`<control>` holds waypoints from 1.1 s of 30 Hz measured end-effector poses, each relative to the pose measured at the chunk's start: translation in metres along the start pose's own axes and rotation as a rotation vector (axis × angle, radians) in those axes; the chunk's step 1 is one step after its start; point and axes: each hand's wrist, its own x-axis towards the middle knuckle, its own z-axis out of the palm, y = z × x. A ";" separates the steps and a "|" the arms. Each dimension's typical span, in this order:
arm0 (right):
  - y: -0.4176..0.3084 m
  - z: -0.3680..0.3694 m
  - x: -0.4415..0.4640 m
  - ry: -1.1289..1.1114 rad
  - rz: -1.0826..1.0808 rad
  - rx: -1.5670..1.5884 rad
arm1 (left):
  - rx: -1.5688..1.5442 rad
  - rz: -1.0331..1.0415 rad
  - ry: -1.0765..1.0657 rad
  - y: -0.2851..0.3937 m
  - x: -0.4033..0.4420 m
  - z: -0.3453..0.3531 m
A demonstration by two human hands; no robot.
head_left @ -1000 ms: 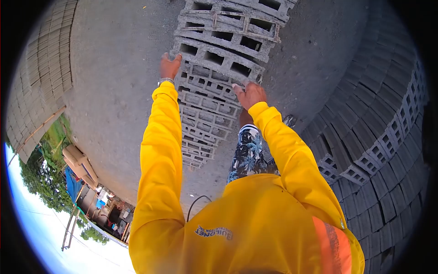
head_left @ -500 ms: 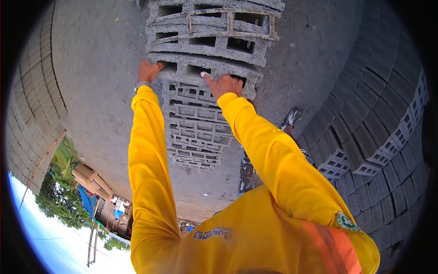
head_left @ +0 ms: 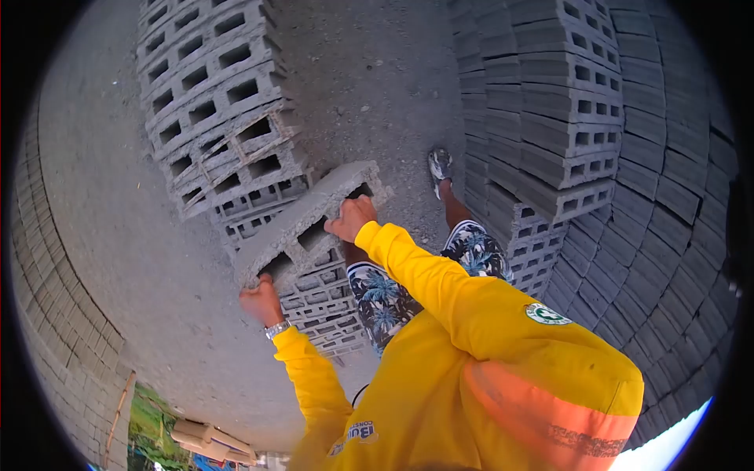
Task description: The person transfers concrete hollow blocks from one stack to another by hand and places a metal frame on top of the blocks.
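Note:
Both hands grip one grey concrete hollow block (head_left: 302, 212), which is tilted across the row of blocks, its three openings facing my body. My left hand (head_left: 262, 301) is closed on its lower left end, fingers at the leftmost opening. My right hand (head_left: 352, 219) holds the edge between the middle and right openings, fingertips inside. Behind the held block stands a long row of hollow blocks (head_left: 212, 74). Beneath and nearer to me, a lower line of blocks (head_left: 322, 302) shows partly.
Stacked blocks (head_left: 589, 102) rise at the right, with more piled blocks (head_left: 660, 188) beyond. Another stack (head_left: 59, 290) curves along the far left. My shoe (head_left: 440, 169) is on the concrete ground (head_left: 157, 259). A brown object (head_left: 212, 439) lies at the lower left.
The block under my hands has come away from the row and turned at an angle, nearer to me. My view has swung, so the row now appears farther left and the right stacks show more.

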 end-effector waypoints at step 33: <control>0.565 -0.531 -0.299 0.765 0.210 0.006 | -0.363 0.496 -0.769 0.476 -0.579 0.146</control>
